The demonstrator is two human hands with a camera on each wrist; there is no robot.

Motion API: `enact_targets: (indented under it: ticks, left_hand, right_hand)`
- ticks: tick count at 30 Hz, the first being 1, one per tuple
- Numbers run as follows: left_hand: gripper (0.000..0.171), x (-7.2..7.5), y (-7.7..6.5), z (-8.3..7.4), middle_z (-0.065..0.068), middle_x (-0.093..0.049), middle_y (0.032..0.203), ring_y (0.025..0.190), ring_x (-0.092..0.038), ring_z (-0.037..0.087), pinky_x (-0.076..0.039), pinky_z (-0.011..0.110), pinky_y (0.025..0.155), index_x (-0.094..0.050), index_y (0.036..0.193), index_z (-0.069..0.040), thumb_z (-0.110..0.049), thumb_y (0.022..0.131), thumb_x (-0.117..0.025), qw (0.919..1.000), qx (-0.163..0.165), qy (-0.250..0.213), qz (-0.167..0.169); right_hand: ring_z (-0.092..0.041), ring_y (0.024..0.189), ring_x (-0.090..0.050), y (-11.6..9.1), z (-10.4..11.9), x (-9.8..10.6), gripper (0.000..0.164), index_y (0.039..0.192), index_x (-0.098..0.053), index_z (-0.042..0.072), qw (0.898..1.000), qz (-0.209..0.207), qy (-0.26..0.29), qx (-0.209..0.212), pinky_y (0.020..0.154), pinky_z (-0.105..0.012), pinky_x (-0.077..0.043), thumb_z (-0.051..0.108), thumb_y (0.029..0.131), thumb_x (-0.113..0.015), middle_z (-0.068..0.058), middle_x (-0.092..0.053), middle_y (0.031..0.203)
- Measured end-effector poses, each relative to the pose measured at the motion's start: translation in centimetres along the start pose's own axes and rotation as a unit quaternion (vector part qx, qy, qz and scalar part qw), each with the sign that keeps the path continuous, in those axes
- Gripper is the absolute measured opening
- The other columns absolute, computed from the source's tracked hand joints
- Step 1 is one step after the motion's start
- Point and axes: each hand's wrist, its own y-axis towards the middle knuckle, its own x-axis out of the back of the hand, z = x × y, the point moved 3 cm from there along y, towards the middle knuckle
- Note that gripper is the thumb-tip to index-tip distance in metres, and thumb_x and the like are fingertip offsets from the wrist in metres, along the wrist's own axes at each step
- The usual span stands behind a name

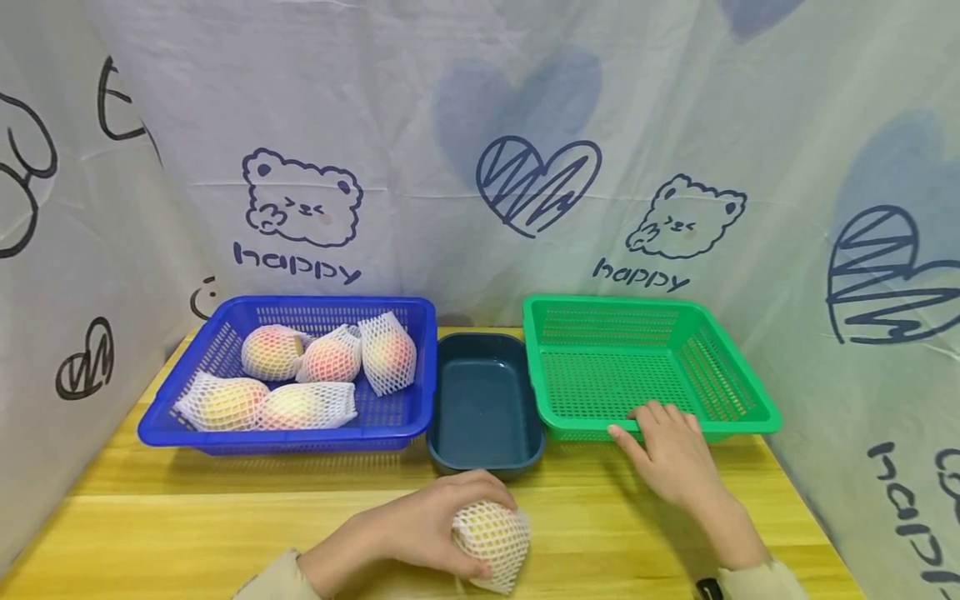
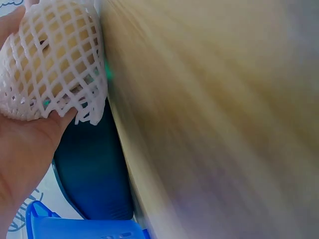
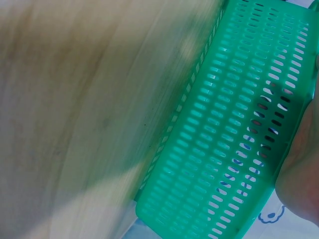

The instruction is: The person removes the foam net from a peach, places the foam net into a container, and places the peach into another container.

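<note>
My left hand (image 1: 431,525) grips a fruit in a white foam net (image 1: 492,542) over the near part of the table, in front of the dark basin. In the left wrist view the netted fruit (image 2: 52,59) shows pale yellow through the mesh, with the thumb against its lower side. My right hand (image 1: 671,454) holds the near rim of a green basket (image 1: 750,375), its fingers bent over the edge and its thumb along the rim. The right wrist view shows the basket's slotted wall (image 3: 219,124) and only part of that hand (image 3: 301,169).
A blue basket (image 1: 285,440) at left carries several red-and-yellow fruits in foam nets (image 1: 330,357). Between the two baskets stands a dark blue-green basin (image 1: 483,412) with nothing in it. Behind them hangs a printed cloth (image 1: 420,167), which also closes off both sides of the wooden table (image 1: 225,517).
</note>
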Motion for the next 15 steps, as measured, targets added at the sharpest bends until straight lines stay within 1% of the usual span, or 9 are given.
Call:
enact_targets:
  ticks: [8,15]
  left_hand:
    - [0.066,-0.03,-0.03,0.03,-0.013,-0.055,0.141,0.126,-0.054,0.005,-0.047,0.032,0.108,-0.057,0.142,-0.027,-0.037,0.084,-0.087,0.9994,0.020,0.021,0.016]
    - [0.076,0.12,-0.11,-0.29,-0.009,-0.052,0.148,0.131,-0.052,0.008,-0.047,0.034,0.109,-0.055,0.148,-0.021,-0.043,0.083,-0.087,0.9988,0.015,0.044,0.017]
  right_hand:
    - [-0.035,0.103,-0.057,0.06,0.14,0.18,0.048,0.119,-0.066,0.001,1.000,0.001,0.003,0.001,0.086,-0.053,-0.042,0.046,0.108,-0.053,-0.012,-0.066,0.112]
    - [-0.035,0.103,-0.057,0.04,0.00,0.04,0.049,0.120,-0.066,0.001,1.000,0.002,0.000,0.002,0.087,-0.054,-0.042,0.046,0.108,-0.053,-0.013,-0.066,0.113]
